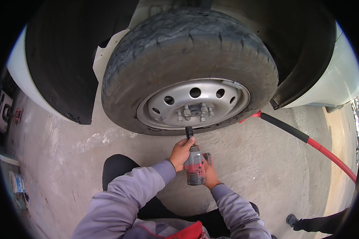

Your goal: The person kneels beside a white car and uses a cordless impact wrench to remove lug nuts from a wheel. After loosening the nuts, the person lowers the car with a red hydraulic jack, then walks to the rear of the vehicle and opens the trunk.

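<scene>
A red-and-grey impact wrench (pixel 195 169) is held in front of a vehicle wheel. My right hand (pixel 210 176) is wrapped round its handle, partly hidden behind the tool body. My left hand (pixel 182 153) grips the front of the wrench, its thumb against the base of a black socket (pixel 189 132). The socket points at the wheel, just below the lug nuts (pixel 187 111), and looks apart from them. Several nuts sit round the hub of the silver steel rim (pixel 163 94). Around the rim is a worn black tire (pixel 191 51).
Dark wheel-arch liners (pixel 60 59) and white body panels flank the tire. A red bar with a black sleeve (pixel 285 127) slants beside the tire at right. Another person's shoe (pixel 292 220) is at lower right. A bucket (pixel 18 182) stands at far left on the concrete floor (pixel 64 159).
</scene>
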Demonstrator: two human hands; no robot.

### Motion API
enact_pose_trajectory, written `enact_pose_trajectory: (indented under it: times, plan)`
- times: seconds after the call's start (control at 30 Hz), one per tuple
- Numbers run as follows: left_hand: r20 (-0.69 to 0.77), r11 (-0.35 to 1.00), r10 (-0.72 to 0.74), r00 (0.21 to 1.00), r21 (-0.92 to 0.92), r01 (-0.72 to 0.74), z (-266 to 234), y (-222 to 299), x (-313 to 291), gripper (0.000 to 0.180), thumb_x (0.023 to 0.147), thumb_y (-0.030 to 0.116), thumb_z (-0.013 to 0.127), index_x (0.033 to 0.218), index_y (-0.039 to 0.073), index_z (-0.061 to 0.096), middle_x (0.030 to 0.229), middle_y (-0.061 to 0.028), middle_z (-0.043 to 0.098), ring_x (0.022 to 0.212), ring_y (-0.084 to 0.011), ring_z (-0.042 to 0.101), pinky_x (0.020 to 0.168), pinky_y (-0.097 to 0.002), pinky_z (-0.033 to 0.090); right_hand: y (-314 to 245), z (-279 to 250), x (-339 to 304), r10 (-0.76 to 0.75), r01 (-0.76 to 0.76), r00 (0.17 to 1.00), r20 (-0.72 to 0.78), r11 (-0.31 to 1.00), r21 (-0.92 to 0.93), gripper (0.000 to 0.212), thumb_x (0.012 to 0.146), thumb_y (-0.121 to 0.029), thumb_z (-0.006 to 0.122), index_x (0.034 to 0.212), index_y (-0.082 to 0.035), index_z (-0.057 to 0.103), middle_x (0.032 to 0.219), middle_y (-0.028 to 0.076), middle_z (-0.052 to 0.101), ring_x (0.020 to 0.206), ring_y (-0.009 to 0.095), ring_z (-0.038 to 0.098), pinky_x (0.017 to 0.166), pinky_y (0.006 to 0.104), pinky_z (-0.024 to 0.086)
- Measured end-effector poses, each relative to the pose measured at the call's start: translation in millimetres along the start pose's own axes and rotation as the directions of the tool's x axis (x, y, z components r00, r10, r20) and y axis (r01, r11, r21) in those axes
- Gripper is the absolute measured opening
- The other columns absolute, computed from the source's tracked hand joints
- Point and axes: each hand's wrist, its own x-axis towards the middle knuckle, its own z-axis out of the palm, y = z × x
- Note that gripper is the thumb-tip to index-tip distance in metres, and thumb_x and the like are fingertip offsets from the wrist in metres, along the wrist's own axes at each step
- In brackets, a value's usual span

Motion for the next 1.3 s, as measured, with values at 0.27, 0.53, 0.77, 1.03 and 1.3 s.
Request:
enact_pose_trajectory:
  times: [0.27,0.53,0.77,1.03,1.3]
  plan:
    - [0.264,0.993,0.042,0.964,-0.121,-0.01,50,24,-28,0.029,0.105,0.034,0.053,0.104,0.006,0.06,0.098,-0.0114,0.069,0.087,-0.02,0.068,0.08,-0.0368,0.058,-16,-26,-15,0.138,-0.047,0.985,-0.104,0.793,0.608,0.033,0.097,-0.019,0.063,0.126,-0.006,0.055,0.114,0.008,0.068,0.098,0.02,0.067,0.084,0.0336,0.056]
    - [0.31,0.985,0.104,0.945,-0.161,-0.056,66,51,-30,0.031,0.105,0.036,0.051,0.107,0.006,0.059,0.101,-0.0129,0.068,0.088,-0.0224,0.069,0.08,-0.0372,0.058,-41,-50,9,0.079,0.078,0.958,-0.275,0.854,0.515,0.024,0.105,-0.016,0.046,0.12,-0.005,0.06,0.107,0.007,0.069,0.09,0.019,0.069,0.081,0.0345,0.059]
    - [0.258,0.988,0.139,0.956,-0.102,-0.116,72,49,-29,0.034,0.105,0.037,0.051,0.111,0.005,0.06,0.104,-0.0136,0.068,0.086,-0.0222,0.069,0.079,-0.0379,0.058,-41,-58,-6,0.247,-0.118,0.969,0.02,0.386,0.915,0.032,0.088,-0.018,0.073,0.115,-0.006,0.062,0.107,0.008,0.07,0.094,0.018,0.068,0.08,0.0326,0.055]
    - [0.196,0.966,0.179,0.964,-0.222,-0.134,78,59,-27,0.032,0.105,0.034,0.051,0.11,0.004,0.061,0.106,-0.0126,0.069,0.092,-0.02,0.067,0.081,-0.0385,0.058,-55,-52,20,-0.171,0.18,0.94,-0.296,0.984,0.003,0.025,0.084,-0.007,0.074,0.108,-0.006,0.067,0.098,0.005,0.073,0.086,0.016,0.069,0.077,0.0318,0.056]
    - [0.198,0.969,0.165,0.966,-0.214,-0.122,78,61,-21,0.031,0.104,0.034,0.053,0.109,0.005,0.062,0.104,-0.0116,0.069,0.091,-0.0187,0.067,0.08,-0.0377,0.058,-59,-48,23,-0.069,0.163,0.958,-0.277,0.929,0.332,0.04,0.086,-0.01,0.074,0.123,-0.005,0.059,0.113,0.008,0.07,0.097,0.019,0.068,0.085,0.0317,0.055]
